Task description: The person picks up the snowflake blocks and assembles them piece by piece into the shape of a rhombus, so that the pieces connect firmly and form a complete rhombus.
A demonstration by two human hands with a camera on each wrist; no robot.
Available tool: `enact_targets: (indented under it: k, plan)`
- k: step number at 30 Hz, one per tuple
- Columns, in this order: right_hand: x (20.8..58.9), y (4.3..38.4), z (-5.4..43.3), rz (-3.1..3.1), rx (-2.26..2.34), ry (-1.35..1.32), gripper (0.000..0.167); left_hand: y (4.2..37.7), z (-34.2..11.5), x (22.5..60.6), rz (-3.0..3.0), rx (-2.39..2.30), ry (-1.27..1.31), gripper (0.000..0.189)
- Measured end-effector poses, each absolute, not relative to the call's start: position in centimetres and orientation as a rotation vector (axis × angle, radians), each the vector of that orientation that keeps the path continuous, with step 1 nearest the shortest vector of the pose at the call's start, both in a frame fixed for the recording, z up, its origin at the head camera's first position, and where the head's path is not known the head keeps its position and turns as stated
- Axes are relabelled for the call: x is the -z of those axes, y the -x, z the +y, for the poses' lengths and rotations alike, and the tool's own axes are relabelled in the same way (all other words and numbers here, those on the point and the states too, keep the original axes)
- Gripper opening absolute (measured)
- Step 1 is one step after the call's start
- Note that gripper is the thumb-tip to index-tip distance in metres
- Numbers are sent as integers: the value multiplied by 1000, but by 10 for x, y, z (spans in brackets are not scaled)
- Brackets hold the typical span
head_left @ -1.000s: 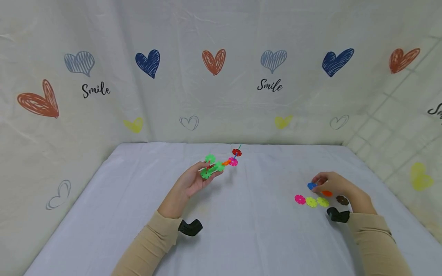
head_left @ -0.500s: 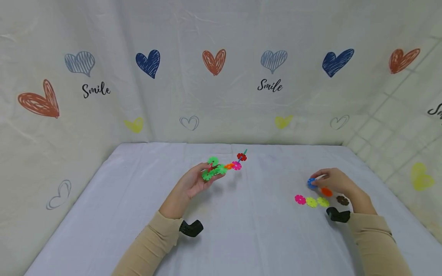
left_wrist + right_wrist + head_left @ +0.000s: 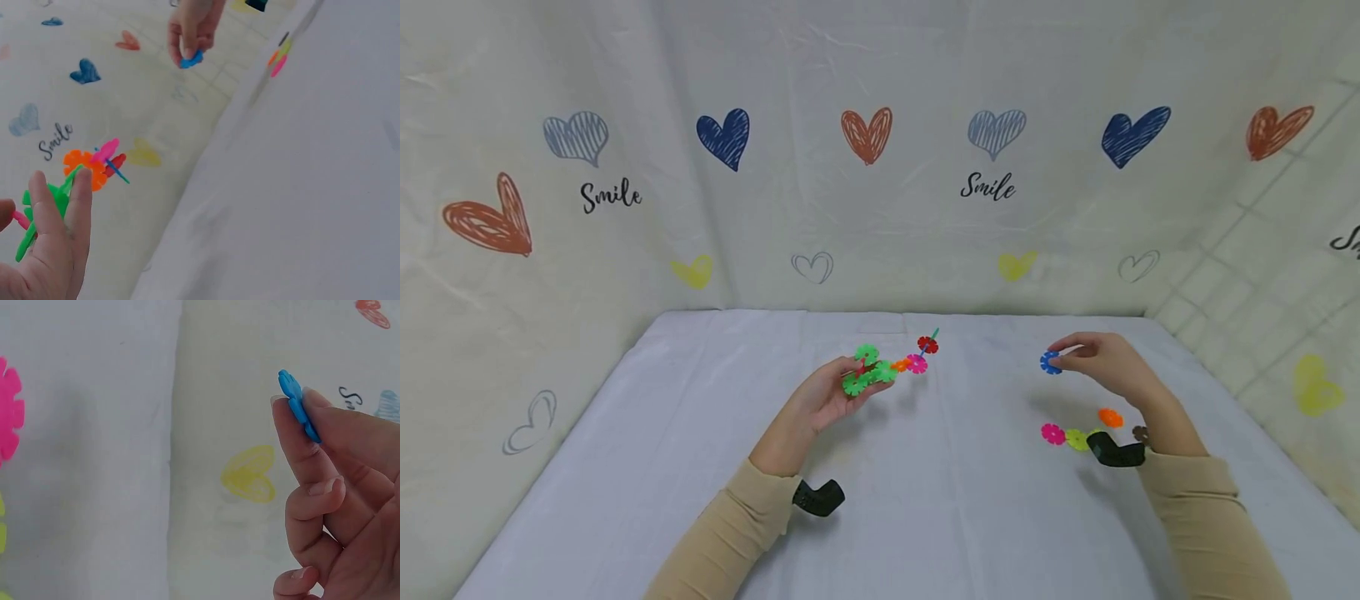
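My left hand (image 3: 823, 398) grips a chain of interlocking plastic discs above the table. Green discs (image 3: 854, 384) lie among its fingers, with an orange disc (image 3: 85, 167), a pink disc (image 3: 917, 363) and a red disc (image 3: 928, 344) joined on toward the right. A teal disc (image 3: 936, 333) tips the far end, seen edge-on. To the right, my right hand (image 3: 1108, 362) pinches a single blue notched disc (image 3: 298, 407) between thumb and forefinger, raised off the table and apart from the chain. The other fingers of that hand are curled in the right wrist view.
Loose discs lie on the white table (image 3: 955, 517) at the right: a pink one (image 3: 1053, 434), a yellow one (image 3: 1077, 440), an orange one (image 3: 1111, 417) and a brown one (image 3: 1140, 434), partly covered by the right wrist's black camera mount (image 3: 1116, 451). A printed cloth backdrop (image 3: 910, 225) stands behind.
My right hand has lifted the blue disc from beside the loose discs, up and to the left. The left hand has shifted slightly right, its chain tilting a little lower.
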State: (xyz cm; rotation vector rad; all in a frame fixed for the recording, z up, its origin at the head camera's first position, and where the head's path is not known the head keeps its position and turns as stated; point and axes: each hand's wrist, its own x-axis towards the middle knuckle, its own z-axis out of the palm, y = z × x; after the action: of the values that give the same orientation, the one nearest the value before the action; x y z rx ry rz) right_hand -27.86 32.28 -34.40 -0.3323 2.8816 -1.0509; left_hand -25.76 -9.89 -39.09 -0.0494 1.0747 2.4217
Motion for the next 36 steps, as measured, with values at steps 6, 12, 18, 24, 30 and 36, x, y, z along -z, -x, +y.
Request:
enact_targets:
  k: [6, 12, 18, 24, 30, 36]
  plan:
    - [338, 278, 301, 2869, 1149, 347, 42, 257, -96, 392, 1093, -2402, 34, 49]
    - [335, 280, 266, 2840, 1352, 360, 39, 255, -94, 394, 1145, -2405, 69, 56]
    - [334, 285, 230, 2819, 1495, 398, 34, 254, -91, 395, 1156, -2414, 95, 58]
    - [334, 291, 204, 2807, 1567, 454, 30, 255, -90, 396, 1159, -2416, 80, 53]
    - [342, 297, 180, 2815, 1545, 555, 23, 255, -86, 398, 1200, -2404, 112, 56]
    - [350, 299, 158, 2828, 1476, 650, 16, 255, -83, 402, 1271, -2377, 116, 44]
